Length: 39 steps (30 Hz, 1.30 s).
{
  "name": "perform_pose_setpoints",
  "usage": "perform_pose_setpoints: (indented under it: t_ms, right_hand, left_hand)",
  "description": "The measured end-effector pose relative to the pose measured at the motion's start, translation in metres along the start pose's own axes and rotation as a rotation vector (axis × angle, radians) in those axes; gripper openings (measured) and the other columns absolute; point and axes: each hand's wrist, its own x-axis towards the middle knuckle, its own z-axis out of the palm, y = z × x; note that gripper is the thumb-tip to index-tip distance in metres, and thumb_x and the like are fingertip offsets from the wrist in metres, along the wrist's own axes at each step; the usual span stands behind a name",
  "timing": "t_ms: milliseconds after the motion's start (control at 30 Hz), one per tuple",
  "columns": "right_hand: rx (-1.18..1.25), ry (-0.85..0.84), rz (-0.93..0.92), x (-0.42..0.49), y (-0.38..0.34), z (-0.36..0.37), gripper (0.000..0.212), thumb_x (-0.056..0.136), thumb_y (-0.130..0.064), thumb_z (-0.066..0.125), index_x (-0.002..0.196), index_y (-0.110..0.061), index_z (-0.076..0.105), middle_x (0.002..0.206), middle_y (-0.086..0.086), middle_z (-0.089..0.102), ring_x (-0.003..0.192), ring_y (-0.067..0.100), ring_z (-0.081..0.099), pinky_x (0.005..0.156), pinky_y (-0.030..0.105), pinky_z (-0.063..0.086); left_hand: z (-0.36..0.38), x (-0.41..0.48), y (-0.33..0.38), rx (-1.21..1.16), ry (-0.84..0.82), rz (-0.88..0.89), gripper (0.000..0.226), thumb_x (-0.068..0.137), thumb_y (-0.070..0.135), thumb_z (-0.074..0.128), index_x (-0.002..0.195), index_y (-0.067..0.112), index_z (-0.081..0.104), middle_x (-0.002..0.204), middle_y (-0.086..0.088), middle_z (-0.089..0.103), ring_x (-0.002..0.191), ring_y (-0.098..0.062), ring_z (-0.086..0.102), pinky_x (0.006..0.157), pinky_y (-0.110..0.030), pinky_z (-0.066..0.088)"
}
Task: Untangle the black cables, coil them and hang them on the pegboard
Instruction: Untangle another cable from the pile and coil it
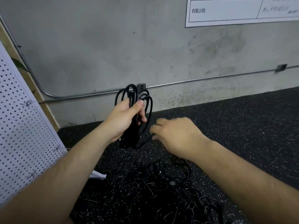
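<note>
Dim, flat indoor light is falling evenly on the grey wall [113,46]. The right hand [176,135] is smearing with motion blur. Wide-angle distortion is bending the pipe [210,78] and edges; the poster [226,10] writing is blurring.

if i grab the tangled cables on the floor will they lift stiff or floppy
Probably floppy: the tangled cables lie in loose, crossing loops on the floor. Likely to drag neighbours up too, since strands overlap. The coil in the left hand seems to hold its shape only under that grip.
</note>
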Motion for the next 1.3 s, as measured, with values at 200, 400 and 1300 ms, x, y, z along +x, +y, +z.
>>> perform_pose_setpoints:
  t_ms: [200,400,1300]
  right_hand:
    - [-0.129,0.532,0.198,0.005,0.017,-0.012,0.063,0.058,-0.070,0.083,0.077,-0.012,0.065,0.067,0.003,0.068,0.058,0.027,0.066,0.058,0.034,0.049]
    - [-0.109,0.608,0.144,0.010,0.024,-0.008,0.075,0.056,-0.073,0.081,0.095,-0.011,0.064,0.086,0.005,0.065,0.065,0.030,0.065,0.060,0.038,0.049]
    - [0.779,-0.048,0.429,-0.014,0.065,0.009,0.010,0.094,-0.024,0.068,0.090,-0.022,0.060,0.083,0.000,0.067,0.070,0.013,0.063,0.055,0.021,0.047]
  left_hand:
    - [0.016,-0.008,-0.002,0.098,-0.052,-0.020,0.019,0.102,0.036,0.054,0.103,0.022,0.067,0.083,0.009,0.073,0.077,-0.012,0.066,0.073,-0.036,0.053]
    - [0.020,-0.009,-0.004,0.101,-0.185,-0.116,0.018,0.105,0.031,0.053,0.096,0.019,0.061,0.074,-0.004,0.070,0.066,-0.020,0.065,0.067,-0.035,0.052]
    - [0.026,0.003,-0.013,0.912,-0.232,0.009,0.025,0.088,0.029,0.076,0.097,0.035,0.054,0.098,0.011,0.064,0.087,-0.011,0.064,0.074,-0.029,0.052]
